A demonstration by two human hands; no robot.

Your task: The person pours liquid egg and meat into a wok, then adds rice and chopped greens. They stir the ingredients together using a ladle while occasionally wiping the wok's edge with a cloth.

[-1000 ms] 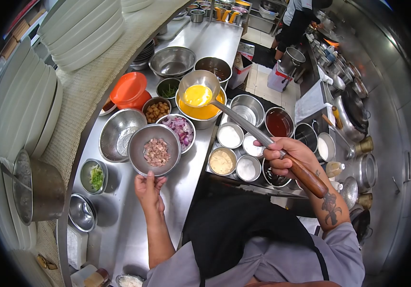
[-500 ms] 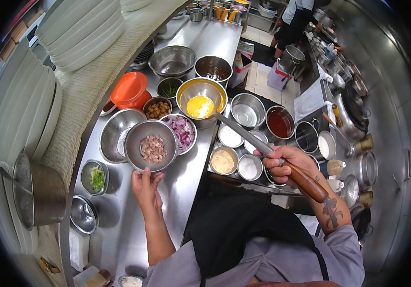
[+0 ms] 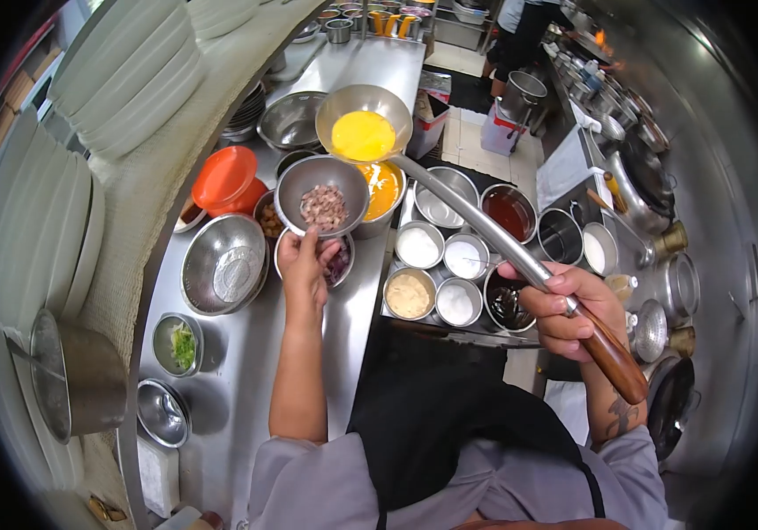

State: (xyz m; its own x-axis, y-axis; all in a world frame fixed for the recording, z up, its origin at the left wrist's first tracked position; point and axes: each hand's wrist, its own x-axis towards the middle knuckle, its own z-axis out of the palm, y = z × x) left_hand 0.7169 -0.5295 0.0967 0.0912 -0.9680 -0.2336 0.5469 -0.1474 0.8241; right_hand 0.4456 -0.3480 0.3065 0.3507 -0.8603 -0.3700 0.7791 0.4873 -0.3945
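Note:
My left hand [image 3: 305,269] grips the near rim of a metal bowl [image 3: 289,201] that holds chopped pinkish meat [image 3: 324,208]. Wrapped round the wooden handle of a long ladle [image 3: 476,216] is my right hand [image 3: 576,309]. The ladle's wide bowl is filled with yellow beaten egg [image 3: 363,136] and hangs just behind the meat bowl. Below the ladle stands a pot of orange-yellow egg liquid [image 3: 384,189], partly covered. A bowl of chopped purple onion [image 3: 337,263] is mostly hidden under the meat bowl and my left fingers.
An orange bowl [image 3: 224,180], an empty metal bowl [image 3: 227,265] and a bowl of chopped greens [image 3: 183,346] stand on the steel counter. Tubs of white powder [image 3: 418,245] and red sauce [image 3: 509,214] are at the right. White plates line the left shelf. A person [image 3: 524,35] stands far back.
The ladle has risen out of the egg pot with egg in it, and my right hand has shifted right and down. My left hand has carried the meat bowl right and away, toward the ladle.

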